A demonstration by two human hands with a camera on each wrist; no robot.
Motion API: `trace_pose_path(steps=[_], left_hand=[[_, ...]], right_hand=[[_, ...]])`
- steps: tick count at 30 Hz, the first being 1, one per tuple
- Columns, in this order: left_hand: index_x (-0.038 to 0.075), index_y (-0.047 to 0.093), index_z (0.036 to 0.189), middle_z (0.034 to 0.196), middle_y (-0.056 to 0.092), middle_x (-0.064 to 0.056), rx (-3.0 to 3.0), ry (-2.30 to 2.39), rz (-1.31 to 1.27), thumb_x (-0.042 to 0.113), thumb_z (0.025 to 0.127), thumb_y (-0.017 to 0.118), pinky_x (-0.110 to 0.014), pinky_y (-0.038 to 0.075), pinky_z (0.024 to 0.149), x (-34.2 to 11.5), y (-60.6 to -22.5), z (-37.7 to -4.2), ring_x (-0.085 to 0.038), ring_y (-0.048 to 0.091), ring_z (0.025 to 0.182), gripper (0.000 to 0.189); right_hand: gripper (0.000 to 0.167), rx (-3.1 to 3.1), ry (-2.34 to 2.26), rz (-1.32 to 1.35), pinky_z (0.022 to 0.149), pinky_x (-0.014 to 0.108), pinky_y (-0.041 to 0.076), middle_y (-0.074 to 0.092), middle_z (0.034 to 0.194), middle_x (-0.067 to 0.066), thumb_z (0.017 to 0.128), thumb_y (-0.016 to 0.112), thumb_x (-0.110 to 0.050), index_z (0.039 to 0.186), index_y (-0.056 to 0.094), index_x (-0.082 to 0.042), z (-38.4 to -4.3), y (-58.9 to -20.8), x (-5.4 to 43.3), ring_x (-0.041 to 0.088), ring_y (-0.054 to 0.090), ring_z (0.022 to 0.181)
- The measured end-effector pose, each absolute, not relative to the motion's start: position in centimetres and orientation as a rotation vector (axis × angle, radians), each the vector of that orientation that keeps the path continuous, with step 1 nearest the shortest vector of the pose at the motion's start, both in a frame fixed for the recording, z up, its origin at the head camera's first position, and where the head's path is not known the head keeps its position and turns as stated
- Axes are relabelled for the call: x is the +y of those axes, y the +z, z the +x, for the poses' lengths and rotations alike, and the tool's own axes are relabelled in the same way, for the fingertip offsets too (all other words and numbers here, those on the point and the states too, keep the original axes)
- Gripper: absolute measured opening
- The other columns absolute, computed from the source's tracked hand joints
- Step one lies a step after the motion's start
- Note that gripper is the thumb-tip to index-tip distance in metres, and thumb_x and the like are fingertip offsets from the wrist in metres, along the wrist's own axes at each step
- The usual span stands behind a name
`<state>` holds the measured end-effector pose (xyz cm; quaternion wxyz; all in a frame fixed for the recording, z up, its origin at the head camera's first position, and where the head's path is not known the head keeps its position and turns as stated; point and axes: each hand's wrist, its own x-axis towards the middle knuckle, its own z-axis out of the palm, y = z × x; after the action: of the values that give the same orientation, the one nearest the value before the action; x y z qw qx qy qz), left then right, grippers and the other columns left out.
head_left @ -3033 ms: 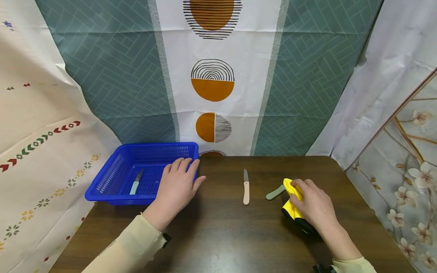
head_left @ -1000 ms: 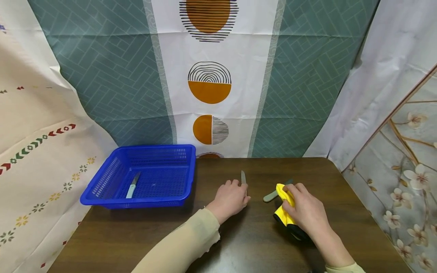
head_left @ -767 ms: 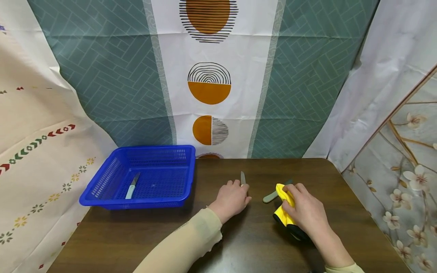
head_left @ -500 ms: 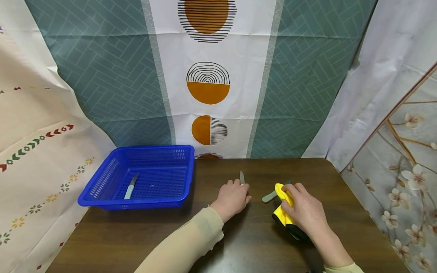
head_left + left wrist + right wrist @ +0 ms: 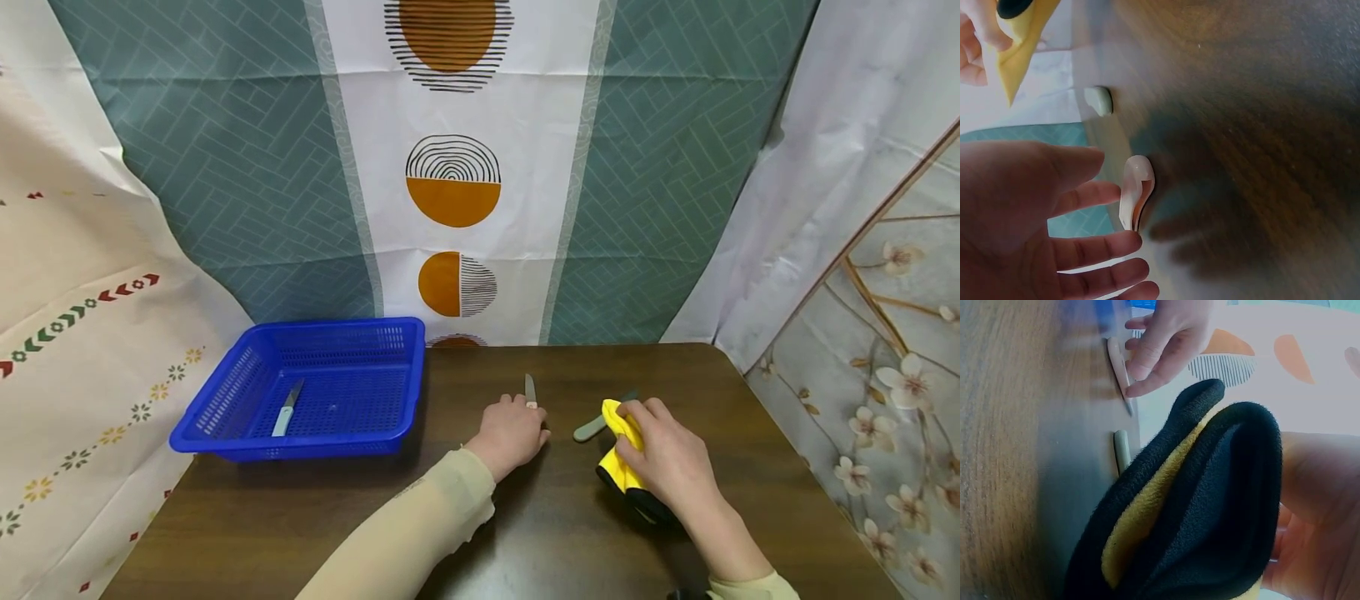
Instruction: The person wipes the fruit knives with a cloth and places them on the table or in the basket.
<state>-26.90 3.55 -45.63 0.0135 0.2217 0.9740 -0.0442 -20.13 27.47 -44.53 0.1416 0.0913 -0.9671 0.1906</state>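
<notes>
Brown table (image 5: 555, 533): one. Blue basket (image 5: 341, 346): one. Well right of basket: yellow cloth (image 5: 621, 473), one, gripped by right hand (image 5: 671, 457). Three knives: pink-handled knife (image 5: 1138, 172) right of basket, at left hand (image 5: 512, 429), fingers extended, unclenched; green-handled knife (image 5: 590, 428) farther right, partly obstructed by cloth; pale-blue-handled knife (image 5: 283, 418) inside basket.

A blue plastic basket (image 5: 360, 410) w/ a pale-blue-handled knife (image 5: 284, 418) lying inside sits on a dk. brown table (image 5: 555, 533), w/ a patterned cream cloth (image 5: 90, 375) at its L, a teal-&-wht. backdrop (image 5: 525, 208) w/ orange-&-blk. circle motifs behind it, and a pale floral cloth (image 5: 862, 358) well to its R.
</notes>
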Motion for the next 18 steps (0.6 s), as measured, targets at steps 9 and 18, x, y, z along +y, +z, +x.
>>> trace_pose_path(steps=[9,18], left_hand=[[0.027,0.075,0.139,0.128,0.071,-0.008,3.021,-0.161,0.668,0.050,0.110,0.065,-0.044,0.061,0.081,3.2,-45.8,-26.7,-0.027,0.065,0.110,0.038],[0.025,0.077,0.127,0.117,0.074,-0.007,3.082,-0.209,0.656,0.045,0.107,0.072,-0.043,0.062,0.076,2.5,-46.2,-26.9,-0.027,0.072,0.101,0.029]], right_hand=[[0.038,-2.796,0.536,0.263,0.060,0.039,0.048,0.060,0.109,0.011,0.093,0.080,-0.016,0.130,0.070,-0.011,-19.7,-44.2,27.2,0.020,0.054,0.072],[0.038,-2.780,0.528,0.275,0.062,0.040,0.050,0.061,0.111,0.011,0.093,0.080,-0.017,0.130,0.070,-0.011,-19.6,-44.0,26.7,0.020,0.056,0.075]])
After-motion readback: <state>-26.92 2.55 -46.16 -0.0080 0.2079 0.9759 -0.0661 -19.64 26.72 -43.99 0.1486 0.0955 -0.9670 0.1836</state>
